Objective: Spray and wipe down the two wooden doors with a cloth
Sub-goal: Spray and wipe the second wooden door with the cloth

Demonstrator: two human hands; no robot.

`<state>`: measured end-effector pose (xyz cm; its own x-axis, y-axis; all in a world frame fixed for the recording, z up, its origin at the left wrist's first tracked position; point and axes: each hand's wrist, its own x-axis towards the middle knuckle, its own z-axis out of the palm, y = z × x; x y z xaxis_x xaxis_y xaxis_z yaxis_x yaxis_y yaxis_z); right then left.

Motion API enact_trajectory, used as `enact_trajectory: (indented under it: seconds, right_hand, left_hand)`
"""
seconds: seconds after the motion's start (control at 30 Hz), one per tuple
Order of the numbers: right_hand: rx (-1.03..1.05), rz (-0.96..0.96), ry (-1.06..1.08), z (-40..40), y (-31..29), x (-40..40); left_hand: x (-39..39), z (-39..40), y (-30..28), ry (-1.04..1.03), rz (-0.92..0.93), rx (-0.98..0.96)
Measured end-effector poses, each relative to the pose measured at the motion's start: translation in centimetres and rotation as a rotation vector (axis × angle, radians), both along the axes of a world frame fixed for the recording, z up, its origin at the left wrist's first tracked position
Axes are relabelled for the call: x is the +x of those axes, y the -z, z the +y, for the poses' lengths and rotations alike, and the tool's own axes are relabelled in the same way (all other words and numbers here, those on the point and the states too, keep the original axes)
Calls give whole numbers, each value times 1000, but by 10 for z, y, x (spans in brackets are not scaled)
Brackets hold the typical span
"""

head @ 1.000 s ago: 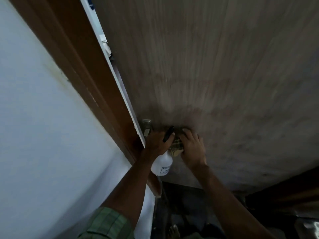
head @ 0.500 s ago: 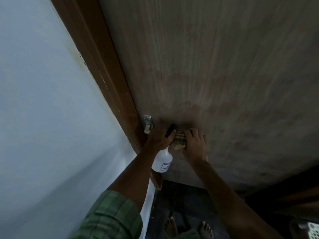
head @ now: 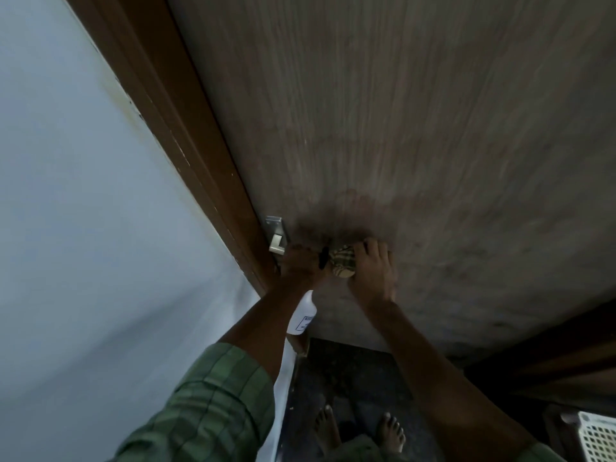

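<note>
Your right hand (head: 372,273) lies flat on the door (head: 400,128), fingers straight, pressing the checked cloth (head: 343,265) against the wood; the cloth bunches out from under the hand's left edge. Your left hand (head: 301,266) is curled round the neck of the bottle (head: 301,316), whose white body hangs down below the fist, while its black trigger (head: 323,258) sticks up just beside the cloth. Both hands sit low on the door, near its left edge, right of the metal handle (head: 276,238) by the brown frame (head: 186,135). A darker patch spreads on the wood just above your hands. The pale wall (head: 83,228) is on the left. Your bare feet (head: 360,431) stand on the dark floor (head: 350,371), and a white basket (head: 596,438) shows at lower right.
</note>
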<state>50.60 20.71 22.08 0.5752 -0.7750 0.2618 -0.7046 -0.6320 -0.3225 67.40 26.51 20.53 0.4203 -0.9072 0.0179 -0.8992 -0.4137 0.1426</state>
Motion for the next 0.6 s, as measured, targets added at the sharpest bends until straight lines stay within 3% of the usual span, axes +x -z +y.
enact_trajectory:
  seconds: [0.2, 0.27, 0.4, 0.5, 0.6]
  right_hand:
    - [-2, 46, -36, 6, -8, 9]
    - [-11, 55, -34, 5, -9, 11]
    - [-7, 48, -40, -1, -6, 12]
    - [37, 52, -77, -2, -3, 14]
    - [71, 26, -106, -2, -1, 16]
  left_hand:
    - [-4, -5, -1, -78, -29, 122]
    - [-3, -5, 3, -79, -68, 80]
    - [5, -6, 25, -170, 174, 108]
    - [8, 0, 35, -152, 34, 164]
    - [1, 3, 37, -105, -55, 64]
